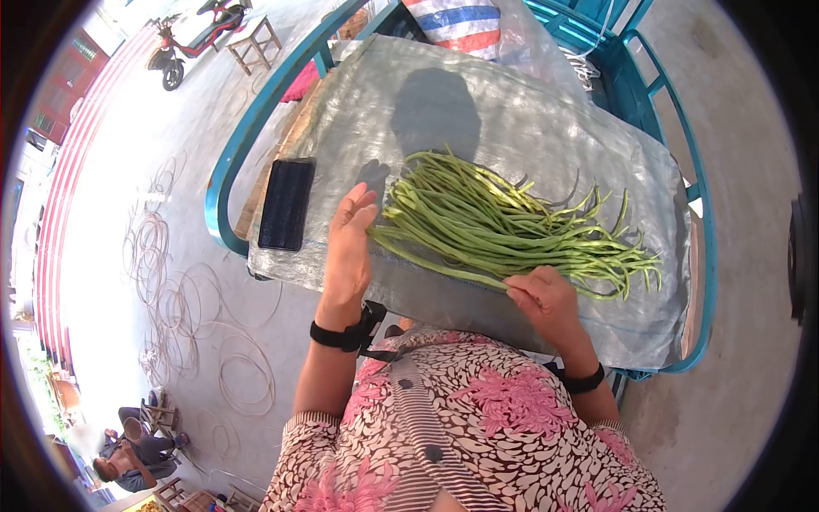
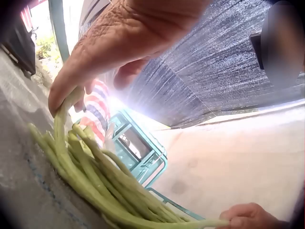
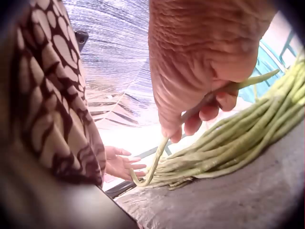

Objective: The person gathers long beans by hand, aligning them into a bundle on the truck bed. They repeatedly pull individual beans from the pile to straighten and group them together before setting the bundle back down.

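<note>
A bundle of long green beans (image 1: pixel 495 218) lies across a translucent plastic sheet (image 1: pixel 358 102). Along its near edge, my right hand (image 1: pixel 544 300) pinches one long bean (image 1: pixel 452 271); in the right wrist view this bean (image 3: pixel 159 152) runs between thumb and fingers, its far end curled by the left hand (image 3: pixel 121 164). My left hand (image 1: pixel 348 256) is held upright with straight fingers at the left end of the bundle. In the left wrist view its thumb side (image 2: pixel 90 62) comes down right at the bean ends (image 2: pixel 66 152).
A dark phone-like slab (image 1: pixel 287 205) lies on the sheet's left side. The blue metal rail (image 1: pixel 223 171) of a cart surrounds the sheet. A striped bag (image 1: pixel 461 26) stands at the back. Wire coils (image 1: pixel 175 303), a stool (image 1: pixel 254 43) and a seated person (image 1: pixel 141 456) are off left.
</note>
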Action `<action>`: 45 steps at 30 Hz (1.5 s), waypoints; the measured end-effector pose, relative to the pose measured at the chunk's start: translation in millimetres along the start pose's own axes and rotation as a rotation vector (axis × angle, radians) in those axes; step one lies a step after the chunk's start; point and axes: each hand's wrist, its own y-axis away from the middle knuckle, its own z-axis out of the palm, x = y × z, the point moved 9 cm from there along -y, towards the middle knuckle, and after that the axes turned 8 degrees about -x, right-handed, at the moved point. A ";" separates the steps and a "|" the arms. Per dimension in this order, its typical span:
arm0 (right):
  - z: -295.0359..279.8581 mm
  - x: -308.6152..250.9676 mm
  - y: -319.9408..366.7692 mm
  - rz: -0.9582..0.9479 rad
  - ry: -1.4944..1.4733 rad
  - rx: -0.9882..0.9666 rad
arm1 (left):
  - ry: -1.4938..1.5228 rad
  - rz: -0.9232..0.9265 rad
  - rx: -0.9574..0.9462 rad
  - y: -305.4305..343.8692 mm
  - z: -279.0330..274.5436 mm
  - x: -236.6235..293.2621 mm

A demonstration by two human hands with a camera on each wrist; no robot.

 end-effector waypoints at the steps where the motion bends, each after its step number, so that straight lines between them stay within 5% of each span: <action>1: -12.4 -4.8 -4.6 -0.024 -0.008 0.069 | 0.042 0.048 -0.055 3.0 7.3 11.6; 6: -70.5 2.3 -18.6 0.032 -0.047 0.345 | 0.148 0.358 -0.287 23.6 42.5 90.9; 10: -73.5 19.8 -31.5 0.092 0.213 0.280 | -0.127 0.441 0.087 22.4 8.0 85.9; 13: -60.9 41.0 -34.2 0.130 0.322 0.174 | -0.145 0.157 -0.070 21.9 3.8 45.7; 18: -62.7 71.6 -36.4 0.166 0.362 0.144 | -0.424 0.008 -0.144 31.8 9.5 -8.3; 22: -63.4 91.6 -33.0 0.214 0.394 0.088 | -0.390 0.014 -0.107 32.9 5.5 -21.8; 25: -65.5 71.5 -32.0 0.079 0.555 0.251 | -0.376 0.029 -0.080 32.1 1.8 -27.6; 28: -62.0 47.3 -29.3 0.054 0.390 0.327 | -0.330 0.067 -0.060 29.8 3.2 -39.5; 30: -33.1 38.9 -29.2 0.018 0.029 0.181 | -0.285 0.067 -0.054 27.3 7.0 -47.8; 32: -1.2 13.9 -28.5 -0.156 0.088 0.059 | -0.329 0.081 0.033 26.5 6.3 -52.8; 35: 23.0 -8.8 -37.6 -0.143 0.179 -0.003 | -0.381 0.130 0.085 24.5 5.6 -63.4; 41: 30.4 -7.7 -33.3 -0.211 0.103 0.194 | -0.373 0.055 0.147 30.4 7.5 -54.4; 45: 32.7 -19.1 -23.1 -0.243 0.070 0.134 | -0.207 -0.040 0.107 31.7 16.7 -48.6</action>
